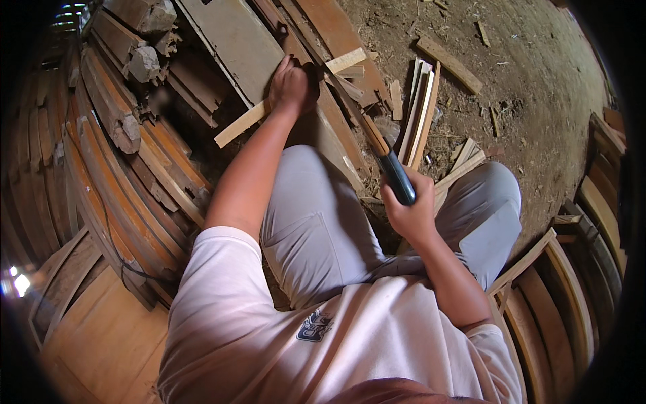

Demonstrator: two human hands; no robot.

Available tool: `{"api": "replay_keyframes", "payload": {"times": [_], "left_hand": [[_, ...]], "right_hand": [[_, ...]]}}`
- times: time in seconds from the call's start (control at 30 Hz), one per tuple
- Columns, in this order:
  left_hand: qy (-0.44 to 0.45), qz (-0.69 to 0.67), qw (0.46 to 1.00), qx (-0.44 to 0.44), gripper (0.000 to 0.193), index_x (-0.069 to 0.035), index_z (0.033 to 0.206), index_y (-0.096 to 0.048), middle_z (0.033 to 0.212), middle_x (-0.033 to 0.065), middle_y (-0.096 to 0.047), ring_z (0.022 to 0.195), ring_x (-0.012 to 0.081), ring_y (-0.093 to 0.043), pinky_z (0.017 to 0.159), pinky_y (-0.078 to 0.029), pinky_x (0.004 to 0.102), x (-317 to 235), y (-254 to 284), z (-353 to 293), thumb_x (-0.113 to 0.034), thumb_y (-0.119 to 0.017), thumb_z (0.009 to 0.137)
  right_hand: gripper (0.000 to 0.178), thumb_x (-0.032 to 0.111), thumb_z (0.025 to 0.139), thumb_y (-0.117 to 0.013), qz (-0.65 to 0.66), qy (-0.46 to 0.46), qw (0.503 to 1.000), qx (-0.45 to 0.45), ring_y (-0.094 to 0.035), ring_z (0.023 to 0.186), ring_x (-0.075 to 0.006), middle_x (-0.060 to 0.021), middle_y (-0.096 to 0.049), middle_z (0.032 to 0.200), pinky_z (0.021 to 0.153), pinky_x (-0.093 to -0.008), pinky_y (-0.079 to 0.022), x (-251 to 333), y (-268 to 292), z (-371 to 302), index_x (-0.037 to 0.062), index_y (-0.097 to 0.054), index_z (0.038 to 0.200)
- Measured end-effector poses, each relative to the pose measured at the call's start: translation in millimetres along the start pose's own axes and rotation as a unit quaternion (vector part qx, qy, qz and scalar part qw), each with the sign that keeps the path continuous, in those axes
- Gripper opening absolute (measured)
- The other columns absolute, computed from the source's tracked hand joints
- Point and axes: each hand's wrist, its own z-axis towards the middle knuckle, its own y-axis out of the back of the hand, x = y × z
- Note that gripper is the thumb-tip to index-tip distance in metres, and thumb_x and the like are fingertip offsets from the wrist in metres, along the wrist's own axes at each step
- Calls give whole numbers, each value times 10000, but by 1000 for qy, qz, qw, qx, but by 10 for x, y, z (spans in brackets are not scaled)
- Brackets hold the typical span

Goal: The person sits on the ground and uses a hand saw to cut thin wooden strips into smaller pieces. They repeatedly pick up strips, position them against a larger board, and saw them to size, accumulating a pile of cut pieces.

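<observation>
My left hand is closed over the middle of a pale wooden strip. This strip lies crosswise over longer boards, its two ends showing on either side of the hand; the fingertips are partly hidden. In my right hand is the dark, rounded grip of a long tool. Its narrow brown shaft or blade slants up and left toward the strip, and the far end is too dark to make out. Beneath the left hand run a grey-brown board and a reddish-brown board.
Old timbers with broken ends are stacked at the left. Several thin slats lie on the dirt floor, beside a loose plank. Wooden frames stand at the right, and a plywood sheet is at lower left.
</observation>
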Motion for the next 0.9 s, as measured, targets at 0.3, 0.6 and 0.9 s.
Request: {"api": "replay_keyframes", "payload": {"times": [0.3, 0.6, 0.9], "left_hand": [[23, 21, 997, 72, 168, -28, 831, -746, 1062, 253, -703, 1191, 398, -602, 1106, -439, 414, -65, 271, -2, -153, -634, 827], [1, 48, 998, 37, 195, -21, 802, -744, 1010, 237, -715, 1157, 378, -628, 1120, -427, 412, 3, 86, -22, -109, -578, 853], [54, -74, 987, 134, 213, -40, 669, -711, 948, 299, -706, 1154, 432, -622, 1174, -383, 406, -222, 335, 146, -185, -606, 784]], "right_hand": [[71, 61, 749, -668, -15, -9, 1000, -3, -612, 570, -171, -88, -590, 628, 602, -309, -489, 203, 220, -358, 12, -648, 798], [73, 68, 791, -671, -19, -13, 999, 31, -585, 596, -155, -101, -595, 647, 610, -311, -478, 81, 203, -303, 3, -649, 814], [49, 53, 797, -658, -7, 0, 1000, 1, -586, 575, -164, -86, -608, 631, 598, -306, -480, 55, -65, 188, 8, -658, 817]]}}
